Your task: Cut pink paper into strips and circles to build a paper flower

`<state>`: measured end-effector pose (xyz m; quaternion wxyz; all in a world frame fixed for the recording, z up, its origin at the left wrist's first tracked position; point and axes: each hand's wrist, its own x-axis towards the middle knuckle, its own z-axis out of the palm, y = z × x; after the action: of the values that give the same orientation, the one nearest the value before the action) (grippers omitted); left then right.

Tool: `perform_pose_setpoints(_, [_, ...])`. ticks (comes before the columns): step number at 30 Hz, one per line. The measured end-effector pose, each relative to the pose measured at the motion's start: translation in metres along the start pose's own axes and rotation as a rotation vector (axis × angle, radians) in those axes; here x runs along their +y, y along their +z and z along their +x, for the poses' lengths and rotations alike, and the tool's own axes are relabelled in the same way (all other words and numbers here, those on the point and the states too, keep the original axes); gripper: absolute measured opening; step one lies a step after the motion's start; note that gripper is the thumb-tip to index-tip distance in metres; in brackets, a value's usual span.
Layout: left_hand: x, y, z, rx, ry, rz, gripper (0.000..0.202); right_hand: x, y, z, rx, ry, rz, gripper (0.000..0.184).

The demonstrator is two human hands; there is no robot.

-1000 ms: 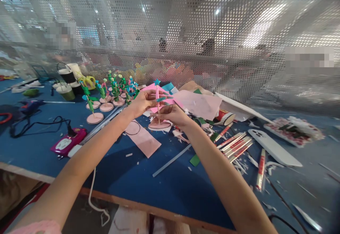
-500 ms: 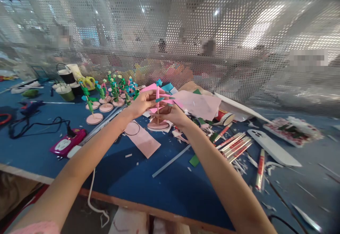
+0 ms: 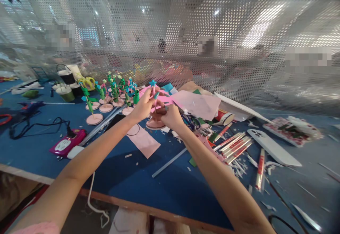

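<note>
Behind both hands a tall perforated screen (image 3: 170, 25) is standing along the blue bench (image 3: 164, 191), where a cluster of green-leaved ornaments (image 3: 115, 93) is sitting left of the left hand (image 3: 144, 104) and a pale pink sheet (image 3: 198, 103) is lying beyond the right hand (image 3: 171, 116). Between them, a round-based stick ornament (image 3: 155, 124) is being held nearly upright, the left hand pinching its upper stem, the right pinching lower down, fingertips partly hidden. A blue star (image 3: 152, 83) is topping it, just above the left hand.
</note>
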<state>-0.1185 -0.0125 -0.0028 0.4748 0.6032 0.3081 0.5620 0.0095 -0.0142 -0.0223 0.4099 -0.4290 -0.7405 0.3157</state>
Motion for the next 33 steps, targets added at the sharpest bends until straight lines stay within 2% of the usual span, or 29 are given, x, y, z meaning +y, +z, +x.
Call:
perform_pose_setpoints(5, [0.0, 0.003, -0.002, 0.018, 0.002, 0.025, 0.025, 0.0, 0.004, 0.001, -0.075, 0.004, 0.067, 0.018])
perform_pose_setpoints(9, [-0.009, 0.002, -0.002, 0.115, 0.052, 0.111, 0.012, -0.002, 0.008, -0.001, -0.054, -0.068, -0.008, 0.02])
perform_pose_setpoints(13, [-0.017, 0.001, -0.001, 0.232, 0.093, 0.116, 0.012, -0.003, 0.017, -0.005, -0.08, -0.089, -0.042, 0.016])
perform_pose_setpoints(17, [-0.014, 0.003, -0.002, 0.301, 0.078, 0.107, 0.015, 0.001, 0.022, -0.006, -0.117, -0.079, -0.005, 0.013])
perform_pose_setpoints(20, [-0.008, 0.005, -0.003, 0.248, 0.035, 0.015, 0.023, 0.004, 0.019, -0.004, -0.202, -0.08, 0.111, 0.016])
perform_pose_setpoints(24, [0.0, 0.006, -0.002, 0.145, -0.096, -0.175, 0.036, 0.006, 0.014, -0.001, -0.309, -0.126, 0.202, 0.029])
perform_pose_setpoints(30, [0.005, 0.007, -0.005, 0.138, -0.168, -0.243, 0.053, 0.013, 0.021, -0.002, -0.303, -0.008, 0.271, 0.03])
perform_pose_setpoints(33, [0.006, 0.01, -0.005, 0.159, -0.151, -0.22, 0.055, 0.016, 0.024, -0.001, -0.268, -0.051, 0.26, 0.026])
